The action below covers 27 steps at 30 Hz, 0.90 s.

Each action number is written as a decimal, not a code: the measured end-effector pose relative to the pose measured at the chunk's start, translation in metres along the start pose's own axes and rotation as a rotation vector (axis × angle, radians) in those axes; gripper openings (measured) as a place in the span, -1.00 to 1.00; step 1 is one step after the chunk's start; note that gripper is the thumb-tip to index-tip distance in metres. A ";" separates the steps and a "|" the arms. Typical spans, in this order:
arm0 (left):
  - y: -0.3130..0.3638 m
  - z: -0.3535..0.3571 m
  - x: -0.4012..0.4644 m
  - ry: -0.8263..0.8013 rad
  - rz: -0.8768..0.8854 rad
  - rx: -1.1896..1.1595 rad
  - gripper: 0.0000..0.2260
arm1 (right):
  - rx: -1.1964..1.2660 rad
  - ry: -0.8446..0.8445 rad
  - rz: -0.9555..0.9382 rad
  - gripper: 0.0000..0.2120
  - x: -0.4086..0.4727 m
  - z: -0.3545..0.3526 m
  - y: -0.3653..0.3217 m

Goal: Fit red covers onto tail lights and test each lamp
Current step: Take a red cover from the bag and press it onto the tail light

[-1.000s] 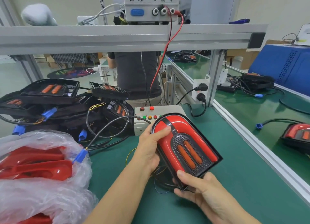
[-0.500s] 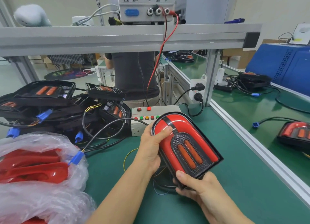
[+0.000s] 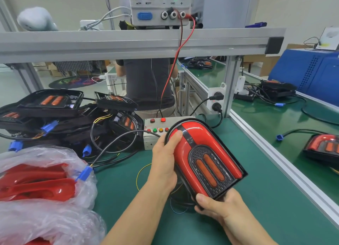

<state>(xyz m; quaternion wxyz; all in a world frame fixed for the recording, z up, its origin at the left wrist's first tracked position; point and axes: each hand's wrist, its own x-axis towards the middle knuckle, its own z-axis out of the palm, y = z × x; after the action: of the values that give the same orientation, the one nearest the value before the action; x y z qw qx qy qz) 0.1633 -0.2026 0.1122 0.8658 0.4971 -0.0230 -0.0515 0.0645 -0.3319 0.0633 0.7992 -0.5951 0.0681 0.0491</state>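
Two hands hold one tail light (image 3: 205, 164) above the green tabletop (image 3: 266, 199), its long axis running from 11 o'clock down to 5 o'clock. The left hand (image 3: 163, 164) wraps the lamp's 9 o'clock edge, thumb pressing the red cover (image 3: 181, 147) near its rounded top. The right hand (image 3: 218, 206) pinches the 6 o'clock corner, fingers curled beneath. Judging by this, the cover is being seated.
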 end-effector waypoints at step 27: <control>-0.025 -0.016 -0.022 -0.318 -0.019 0.181 -0.42 | -0.063 -0.038 -0.044 -0.49 0.004 -0.010 -0.010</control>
<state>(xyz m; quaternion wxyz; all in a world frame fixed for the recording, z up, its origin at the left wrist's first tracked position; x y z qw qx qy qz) 0.1412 -0.1994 0.0826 0.8025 0.5588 -0.1596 -0.1352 0.0696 -0.3446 0.0695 0.7821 -0.6204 0.0386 0.0450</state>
